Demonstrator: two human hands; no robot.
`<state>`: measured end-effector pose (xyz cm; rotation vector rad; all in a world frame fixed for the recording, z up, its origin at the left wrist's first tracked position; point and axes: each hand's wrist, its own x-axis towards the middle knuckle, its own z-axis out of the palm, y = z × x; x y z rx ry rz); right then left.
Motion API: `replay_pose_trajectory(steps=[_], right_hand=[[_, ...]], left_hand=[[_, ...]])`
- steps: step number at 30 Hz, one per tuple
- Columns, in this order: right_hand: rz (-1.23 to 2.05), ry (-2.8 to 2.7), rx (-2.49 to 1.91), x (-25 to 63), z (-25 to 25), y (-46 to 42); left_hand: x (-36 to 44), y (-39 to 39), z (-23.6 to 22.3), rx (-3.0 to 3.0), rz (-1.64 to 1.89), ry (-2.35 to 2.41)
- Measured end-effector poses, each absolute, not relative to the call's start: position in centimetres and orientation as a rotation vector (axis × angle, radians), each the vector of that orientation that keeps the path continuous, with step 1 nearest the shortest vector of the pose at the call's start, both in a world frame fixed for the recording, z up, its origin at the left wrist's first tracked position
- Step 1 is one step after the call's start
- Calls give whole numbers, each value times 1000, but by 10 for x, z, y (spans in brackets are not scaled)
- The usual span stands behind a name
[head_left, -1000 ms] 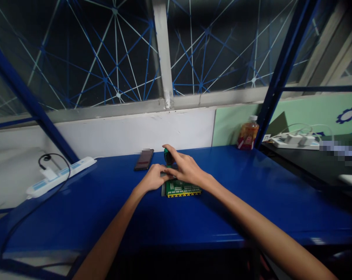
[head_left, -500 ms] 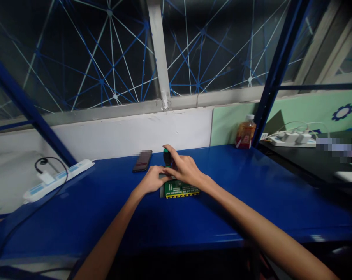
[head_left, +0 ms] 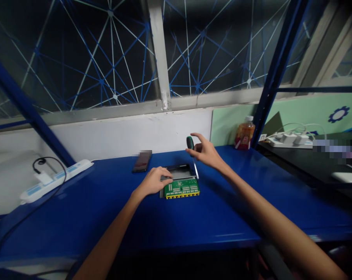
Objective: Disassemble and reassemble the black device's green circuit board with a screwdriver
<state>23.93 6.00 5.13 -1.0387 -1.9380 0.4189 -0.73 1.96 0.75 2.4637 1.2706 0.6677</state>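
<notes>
My right hand (head_left: 206, 153) holds a screwdriver (head_left: 189, 142) by its black and green handle, thumb and fingers around it. The shaft slants down towards the right edge of a shallow dark case (head_left: 180, 172); I cannot tell whether the tip touches it. A green circuit board (head_left: 183, 186) with a yellow strip along its front edge sits in the front part of the case. At the case's left side, my left hand (head_left: 155, 180) grips the edge, thumb beside the board and fingers bent over the rim. Its fingertips are partly hidden.
A dark phone (head_left: 142, 160) lies behind my left hand on the blue table (head_left: 129, 229). At the far left is a white power strip (head_left: 59, 181) with a black cable. A drink bottle (head_left: 245, 133) stands at the back right, near another power strip (head_left: 291, 140).
My right hand has lifted and moved right with the screwdriver, away from my left hand. The back of the case now shows. My left hand stays at the case's left side.
</notes>
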Motion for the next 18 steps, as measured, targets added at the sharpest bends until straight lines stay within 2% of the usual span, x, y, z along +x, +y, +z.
replay_pose_trajectory(steps=[11,18], right_hand=[[141,-2329,-1552,294,0,78],[1,-2475,-1528,289,-9,82]], left_hand=[[-6,21,1,2521,642,1320],[-4,20,0,2601,597,1353]])
